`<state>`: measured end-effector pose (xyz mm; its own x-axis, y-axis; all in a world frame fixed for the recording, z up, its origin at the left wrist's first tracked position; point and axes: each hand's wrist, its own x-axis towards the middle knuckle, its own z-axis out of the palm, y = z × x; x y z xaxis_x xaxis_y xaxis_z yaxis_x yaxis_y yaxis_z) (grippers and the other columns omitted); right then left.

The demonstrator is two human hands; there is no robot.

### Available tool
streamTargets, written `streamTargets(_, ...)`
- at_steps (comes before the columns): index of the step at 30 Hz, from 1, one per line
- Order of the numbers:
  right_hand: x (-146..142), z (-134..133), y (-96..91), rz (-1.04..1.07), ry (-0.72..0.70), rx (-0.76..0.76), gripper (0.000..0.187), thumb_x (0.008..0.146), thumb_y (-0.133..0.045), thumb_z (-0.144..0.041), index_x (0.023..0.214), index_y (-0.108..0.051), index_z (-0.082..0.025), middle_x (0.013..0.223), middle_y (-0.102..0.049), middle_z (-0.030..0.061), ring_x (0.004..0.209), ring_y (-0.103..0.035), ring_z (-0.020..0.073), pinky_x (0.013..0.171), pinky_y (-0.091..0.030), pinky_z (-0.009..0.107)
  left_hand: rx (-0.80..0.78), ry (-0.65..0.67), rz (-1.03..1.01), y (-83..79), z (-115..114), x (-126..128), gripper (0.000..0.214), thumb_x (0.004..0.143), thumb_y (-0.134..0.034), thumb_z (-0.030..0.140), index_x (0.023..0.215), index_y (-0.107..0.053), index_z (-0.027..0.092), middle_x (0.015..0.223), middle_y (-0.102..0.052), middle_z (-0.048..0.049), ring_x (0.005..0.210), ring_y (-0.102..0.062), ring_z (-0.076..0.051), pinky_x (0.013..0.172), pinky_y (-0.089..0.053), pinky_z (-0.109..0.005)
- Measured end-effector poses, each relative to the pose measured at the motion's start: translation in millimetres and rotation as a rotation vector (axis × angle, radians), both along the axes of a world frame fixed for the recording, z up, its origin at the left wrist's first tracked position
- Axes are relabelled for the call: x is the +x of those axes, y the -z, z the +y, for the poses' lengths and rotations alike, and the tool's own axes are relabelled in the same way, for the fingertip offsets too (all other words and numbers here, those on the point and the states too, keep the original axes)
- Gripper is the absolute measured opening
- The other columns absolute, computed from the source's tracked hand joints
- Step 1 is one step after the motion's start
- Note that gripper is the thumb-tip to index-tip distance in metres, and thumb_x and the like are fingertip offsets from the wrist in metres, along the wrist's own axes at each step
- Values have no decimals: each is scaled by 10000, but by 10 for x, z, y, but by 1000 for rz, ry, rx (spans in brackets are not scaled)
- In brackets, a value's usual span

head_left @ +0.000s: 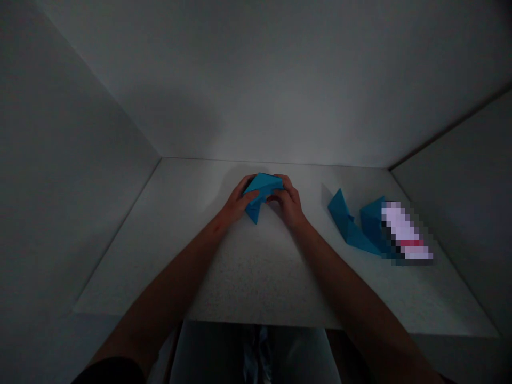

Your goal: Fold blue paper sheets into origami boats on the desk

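A folded piece of blue paper (264, 183) is held between both hands above the middle of the white table. My left hand (237, 202) grips its left side, thumb on the near face and fingers behind. On the right side, my right hand (290, 200) pinches the paper with bent fingers, some of them partly hidden. A pointed flap of the paper hangs down toward me between the hands.
Other folded blue paper pieces (344, 221) rest on the white table (256, 282) to the right. Beside them lies a pixelated, bright rectangular object (404, 229). White walls (256, 80) enclose the table at the back, left and right. The table's front edge is near my legs.
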<state>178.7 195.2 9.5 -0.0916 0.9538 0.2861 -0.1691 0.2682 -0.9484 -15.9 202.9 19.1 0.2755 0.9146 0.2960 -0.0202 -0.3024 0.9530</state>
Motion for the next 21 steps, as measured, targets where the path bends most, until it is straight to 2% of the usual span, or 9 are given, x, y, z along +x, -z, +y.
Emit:
streamTargets(3,8,30,42,84,-66,-86,323,887,-609,-480,1108,-667,-253,1054,-657,52,849,-656,205,690,-630,343,-42,24,-14,41,19,-18,645,918,-712,643,1399,-592,231,1348,-691,-118,1181,-682,-304,967,-580,-417)
streamTargets(6,20,67,56,101,-35,-132,385,855,-567,-514,1125,-639,-249,973,-659,50,871,-657,233,725,-618,365,-41,36,13,89,23,-26,691,908,-716,685,1413,-577,235,1324,-681,-121,1152,-675,-290,959,-576,-405)
streamTargets(9,39,107,41,109,30,-136,364,855,-543,-540,1084,-599,-263,942,-642,45,871,-646,231,708,-596,343,37,-74,88,99,5,-14,708,904,-740,685,1430,-573,243,1368,-633,-128,1216,-629,-279,1029,-549,-405)
streamTargets(12,48,134,15,161,64,-158,300,860,-576,-560,935,-520,-275,800,-565,4,761,-609,200,634,-559,297,51,-184,133,60,-13,11,706,887,-765,691,1402,-608,234,1364,-623,-128,1221,-617,-275,1052,-534,-414)
streamTargets(14,35,127,-9,220,52,-188,349,854,-635,-581,870,-460,-279,736,-523,-25,697,-583,180,596,-539,277,-31,-203,107,16,-14,28,683,860,-780,711,1318,-664,219,1281,-672,-116,1160,-646,-272,1006,-548,-404)
streamTargets(16,3,93,-41,263,1,-207,413,838,-713,-612,877,-463,-285,721,-543,-46,661,-580,166,589,-539,271,-149,-205,47,-27,-7,42,655,816,-810,729,1195,-717,203,1150,-724,-97,1063,-679,-264,929,-561,-379)
streamTargets(18,-40,38,-79,255,-105,-207,460,782,-837,-591,959,-532,-297,742,-610,-61,654,-604,157,619,-556,274,-254,-200,-52,-61,0,55,650,765,-843,740,1098,-745,190,1043,-752,-84,975,-701,-256,857,-565,-358)
streamTargets(21,-98,-43,-126,192,-257,-198,596,686,-982,-474,1134,-622,-314,793,-700,-59,702,-660,163,711,-588,296,-360,-184,-229,-83,-2,73,673,704,-897,725,1079,-755,185,1029,-782,-84,957,-733,-263,821,-580,-346)
